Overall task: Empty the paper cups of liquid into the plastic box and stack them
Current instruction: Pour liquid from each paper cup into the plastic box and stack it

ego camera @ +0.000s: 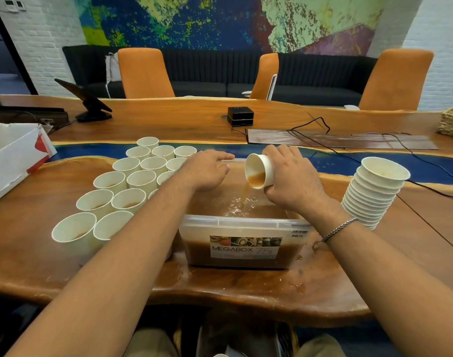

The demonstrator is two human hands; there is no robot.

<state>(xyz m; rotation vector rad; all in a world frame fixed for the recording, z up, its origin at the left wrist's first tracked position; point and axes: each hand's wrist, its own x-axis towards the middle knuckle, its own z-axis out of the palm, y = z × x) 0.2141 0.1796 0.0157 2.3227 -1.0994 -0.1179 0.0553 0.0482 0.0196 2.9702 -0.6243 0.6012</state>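
Right hand [289, 181] grips a cup [261, 171] tipped mouth-left over the box [246, 222], liquid [246, 193] pouring in. Left hand [207, 171] holds the box's far rim. The stack [374, 191] stands on the surface [246, 287] just right of that pouring hand; full cups [132, 181] sit left

Bright, even light is cast from overhead, and soft shadows are thrown beside the plastic box [243, 243]. Sheen is seen on the wooden table [246, 287] toward 6 o'clock. Straight lines are bowed by wide-angle distortion toward 3 and 9 o'clock.
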